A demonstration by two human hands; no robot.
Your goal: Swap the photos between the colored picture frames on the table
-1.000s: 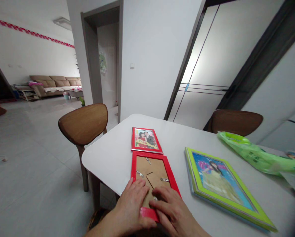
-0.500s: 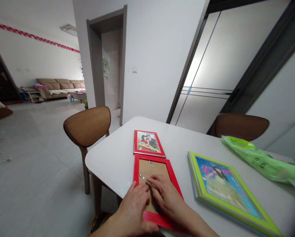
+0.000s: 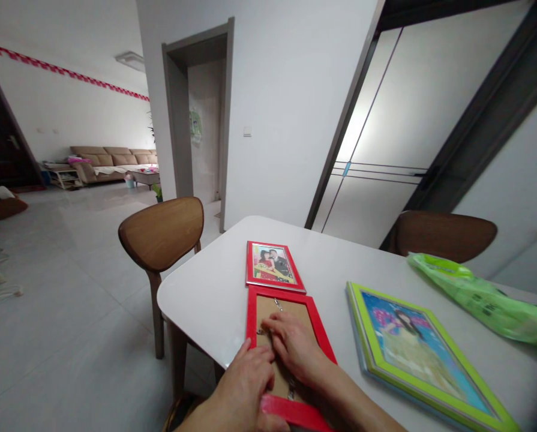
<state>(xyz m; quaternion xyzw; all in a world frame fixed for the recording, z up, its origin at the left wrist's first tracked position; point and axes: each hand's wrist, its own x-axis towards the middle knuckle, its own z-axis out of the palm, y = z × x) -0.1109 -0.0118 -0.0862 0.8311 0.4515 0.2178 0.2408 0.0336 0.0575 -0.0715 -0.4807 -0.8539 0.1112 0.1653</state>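
A red picture frame [image 3: 324, 345] lies face down on the table, its brown backing board [image 3: 264, 307] facing up. My left hand [image 3: 246, 384] grips the frame's near left part, the thumb over the near red border and the fingers on the backing. Bent over the board, my right hand [image 3: 295, 345] has its fingertips closed on a small metal clip near the left side, mostly hidden beneath them. Another metal clip [image 3: 278, 304] shows at the far end, and a third clip [image 3: 291, 389] at the near end. Touching the far edge is a second red frame [image 3: 275, 264], photo up.
To the right lie stacked green picture frames [image 3: 371, 348], the top one photo up. Behind them is a green plastic bag [image 3: 479, 300]. A wooden chair [image 3: 162, 234] stands left of the white table [image 3: 205, 294], another chair [image 3: 446, 234] at the far right.
My right hand has shifted slightly forward and left, its fingertips now covering the left clip. The near clip has come into sight. My left hand keeps its hold.
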